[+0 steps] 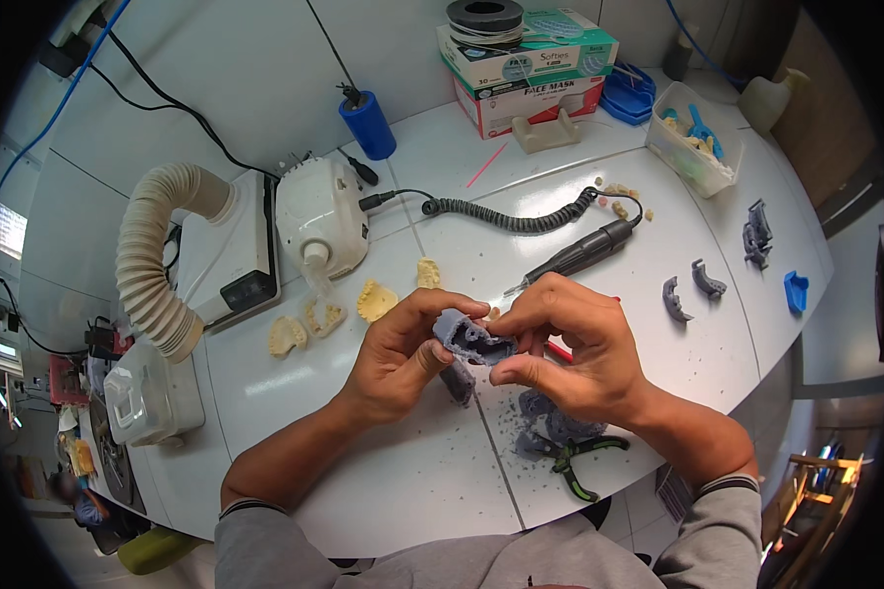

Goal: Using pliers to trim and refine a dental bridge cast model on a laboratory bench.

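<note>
My left hand [393,358] grips a grey-blue dental model [450,326] by its left side, thumb in front and fingers behind. The curved, hollow model has a rough, jagged edge. On its right side, the thumb and bent fingers of my right hand [589,353] pinch the model's end; their exact contact is partly hidden. Under the model another grey piece [459,385] lies on the white table. A heap of grey printed scraps [555,422] sits below my right hand, touching green-and-black cutting pliers [580,463]. A red stick [558,351] shows partly behind my right fingers.
Beyond my hands lies a black rotary handpiece [584,250], its coiled cord running to a white control unit [319,211]. Yellowish plaster models [375,299] stand left. Grey arch pieces [707,280] lie right. A ribbed suction hose [147,245], stacked boxes [530,74] and a plastic tub [673,147] stand around.
</note>
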A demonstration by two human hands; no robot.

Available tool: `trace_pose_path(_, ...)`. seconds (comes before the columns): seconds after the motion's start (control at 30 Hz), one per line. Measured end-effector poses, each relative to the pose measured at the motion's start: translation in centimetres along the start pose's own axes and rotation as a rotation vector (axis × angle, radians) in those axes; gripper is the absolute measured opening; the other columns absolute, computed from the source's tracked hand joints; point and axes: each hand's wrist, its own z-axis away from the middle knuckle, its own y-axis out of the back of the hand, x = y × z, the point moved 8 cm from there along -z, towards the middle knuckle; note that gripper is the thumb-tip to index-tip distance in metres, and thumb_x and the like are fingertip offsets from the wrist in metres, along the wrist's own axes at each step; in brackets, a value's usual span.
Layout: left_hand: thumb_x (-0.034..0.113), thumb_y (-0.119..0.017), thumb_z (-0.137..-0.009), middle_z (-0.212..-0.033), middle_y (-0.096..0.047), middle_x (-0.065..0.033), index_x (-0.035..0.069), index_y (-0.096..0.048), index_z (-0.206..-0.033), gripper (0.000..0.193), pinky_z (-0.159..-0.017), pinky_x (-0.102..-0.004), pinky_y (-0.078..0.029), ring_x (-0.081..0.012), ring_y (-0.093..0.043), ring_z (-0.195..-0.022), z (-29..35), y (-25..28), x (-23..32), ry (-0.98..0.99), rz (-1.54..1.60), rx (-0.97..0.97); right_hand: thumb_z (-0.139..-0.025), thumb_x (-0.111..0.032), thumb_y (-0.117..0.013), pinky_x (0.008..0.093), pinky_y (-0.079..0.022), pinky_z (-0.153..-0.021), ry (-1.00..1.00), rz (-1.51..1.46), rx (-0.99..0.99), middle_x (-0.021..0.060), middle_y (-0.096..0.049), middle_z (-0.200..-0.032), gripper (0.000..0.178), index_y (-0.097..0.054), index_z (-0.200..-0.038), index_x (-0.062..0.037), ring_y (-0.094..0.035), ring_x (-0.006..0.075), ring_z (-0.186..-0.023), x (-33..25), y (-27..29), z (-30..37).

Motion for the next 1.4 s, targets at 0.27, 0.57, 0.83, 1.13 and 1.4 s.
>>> trace_pose_path(0.27, 0.022, -0.078, -0.1, -0.121, -0.069, -0.0123, 0.001, -0.053, -0.146, 0.057, -0.094, -0.0304, -0.055, -0.0149, -0.066, -0.111, -0.4, -1.1, 0.6, 0.09, 0.06, 0.046, -0.084, 0.001, -0.085, 0.0265, -0.054, -0.064, 0.079, 0.074, 0.092, 0.0071, -0.07, -0.098, 0.016, -0.077, -0.097, -0.0025, -0.068, 0.0131, -0.08, 0.0, 0.6, 0.4)
trace_pose_path(0.57, 0.009, -0.074, -0.1, -0.125, -0.069, -0.0133, -0.003, -0.056, -0.136, 0.042, -0.094, -0.0294, -0.063, -0.0174, -0.072, -0.112, 0.2, -2.2, 0.8, 0.088, 0.053, -0.075, -0.066, 0.003, -0.081, 0.0318, -0.054, -0.06, 0.571, 0.542, 0.194, 0.0064, -0.07, -0.086, 0.02, -0.074, -0.084, -0.0034, -0.067, 0.0226, -0.076, -4.0, 0.2, 1.2)
trace_pose_path(0.83, 0.022, -0.073, -0.103, -0.131, -0.066, -0.02, 0.0, -0.052, -0.132, 0.042, -0.096, -0.0396, -0.066, -0.0274, -0.07, -0.123, -0.1, -0.1, -0.5, 0.164, 0.068, 0.105, -0.084, 0.004, -0.077, 0.0349, -0.053, -0.065, 0.388, 0.481, 0.112, 0.0113, -0.071, -0.083, 0.009, -0.068, -0.085, 0.0012, -0.067, 0.0244, -0.073, -3.2, 2.3, -0.2)
trace_pose_path(1.13, 0.001, -0.078, -0.094, -0.138, -0.068, -0.0227, -0.002, -0.062, -0.131, 0.041, -0.099, -0.0358, -0.063, -0.0267, -0.071, -0.123, 0.4, -0.8, 1.3, -0.109, -0.288, 0.113, -0.09, -0.006, -0.07, 0.0252, -0.052, -0.055, -0.198, 0.029, 0.036, 0.0129, -0.071, -0.086, 0.03, -0.059, -0.114, 0.0077, -0.068, 0.0127, -0.064, 1.8, 1.0, 0.0)
trace_pose_path(1.4, -0.001, -0.087, -0.083, -0.13, -0.072, -0.026, -0.001, -0.07, -0.126, 0.045, -0.085, -0.0349, -0.067, -0.0308, -0.078, -0.109, 0.7, -3.3, 4.0, -0.399, -0.784, 0.063, -0.091, -0.006, -0.074, 0.0242, -0.058, -0.069, -0.383, -0.265, 0.119, 0.008, -0.072, -0.087, 0.024, -0.066, -0.109, 0.0068, -0.071, 0.0114, -0.072, 3.8, 0.5, 0.8)
